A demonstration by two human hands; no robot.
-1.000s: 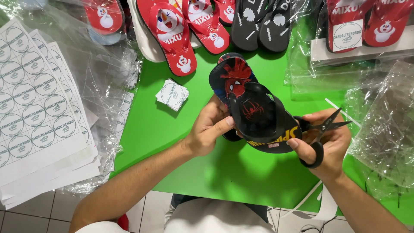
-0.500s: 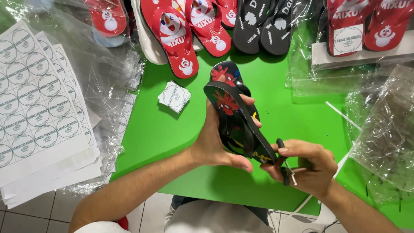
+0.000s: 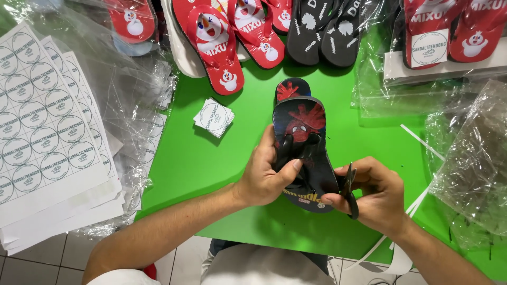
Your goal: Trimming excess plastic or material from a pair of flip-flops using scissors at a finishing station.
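Sandal (image 3: pixel 306 153) in your left hand (image 3: pixel 266 177): a dark one with a red print, held over the green worktop (image 3: pixel 211 158), your thumb pressed across its strap. Your right hand (image 3: pixel 377 195) is closed around black scissors (image 3: pixel 349 187) at the sandal's heel edge. A second dark sandal (image 3: pixel 291 88) lies just behind it; round stickers (image 3: pixel 213 117) sit to your left.

Bare green tabletop (image 3: pixel 211 158) lies open left of the held black flip-flop (image 3: pixel 306 148), broken only by a small stack of round-printed labels (image 3: pixel 214 117). Sticker sheets (image 3: pixel 42 137) and crumpled clear plastic bags (image 3: pixel 470 158) hem in both sides. Rows of red flip-flops (image 3: pixel 216 42) and black flip-flops (image 3: pixel 327 31) block the far edge.
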